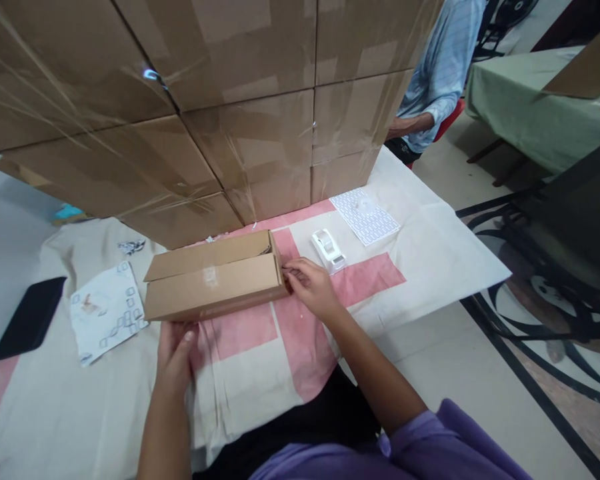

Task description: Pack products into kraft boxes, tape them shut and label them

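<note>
Currently, the left hand (176,350) touches the near edge of a long brown cardboard box (220,283), its closure unclear; the right hand (307,283) pinches the box's right end. Beyond that pinch lie a white plastic tape dispenser (326,247), then a blue-printed white sheet (377,228), illegibly small; taped brown cartons (260,143) wall off the back.

Left of centre, a carton (213,277) — left hand (175,353) touching its near edge, right hand (307,283) pinching its right end — stacked boxes (253,137) towering up top!

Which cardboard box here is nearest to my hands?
The long, low box: your right hand is at its end, your left hand at its near side; the stacked boxes stand behind.
</note>
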The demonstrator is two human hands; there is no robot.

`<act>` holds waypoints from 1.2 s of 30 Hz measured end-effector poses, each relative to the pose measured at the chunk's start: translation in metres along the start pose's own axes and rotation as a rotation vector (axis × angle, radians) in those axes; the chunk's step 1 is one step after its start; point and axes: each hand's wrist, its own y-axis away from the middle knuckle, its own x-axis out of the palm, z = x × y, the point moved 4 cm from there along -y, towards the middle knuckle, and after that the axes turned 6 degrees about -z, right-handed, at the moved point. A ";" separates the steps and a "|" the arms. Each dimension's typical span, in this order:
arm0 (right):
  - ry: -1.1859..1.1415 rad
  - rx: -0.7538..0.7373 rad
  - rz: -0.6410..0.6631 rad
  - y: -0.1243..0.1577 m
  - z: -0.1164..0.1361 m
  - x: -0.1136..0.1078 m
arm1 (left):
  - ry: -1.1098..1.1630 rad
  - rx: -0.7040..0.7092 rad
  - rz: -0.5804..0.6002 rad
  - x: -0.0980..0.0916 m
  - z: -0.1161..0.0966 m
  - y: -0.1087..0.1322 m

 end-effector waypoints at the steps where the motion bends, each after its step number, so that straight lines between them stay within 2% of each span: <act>1: 0.007 -0.010 -0.007 0.000 0.000 0.001 | 0.007 -0.003 -0.001 0.000 0.000 0.000; 9: 0.071 -0.030 -0.096 -0.001 -0.003 0.004 | 0.003 -0.017 0.005 0.000 -0.005 0.004; 15: 0.057 -0.135 -0.001 -0.001 0.000 0.002 | 0.013 -0.010 0.035 -0.005 -0.002 0.001; 19: 0.088 -0.184 -0.013 -0.003 0.000 0.004 | 0.059 -0.039 0.009 -0.007 -0.001 0.001; 29: 0.104 -0.080 -0.012 -0.002 -0.001 0.009 | 0.109 -0.099 -0.098 -0.014 0.020 -0.003; 36: 0.076 0.058 -0.038 -0.001 -0.003 0.009 | 0.281 -0.143 -0.151 -0.010 0.006 -0.002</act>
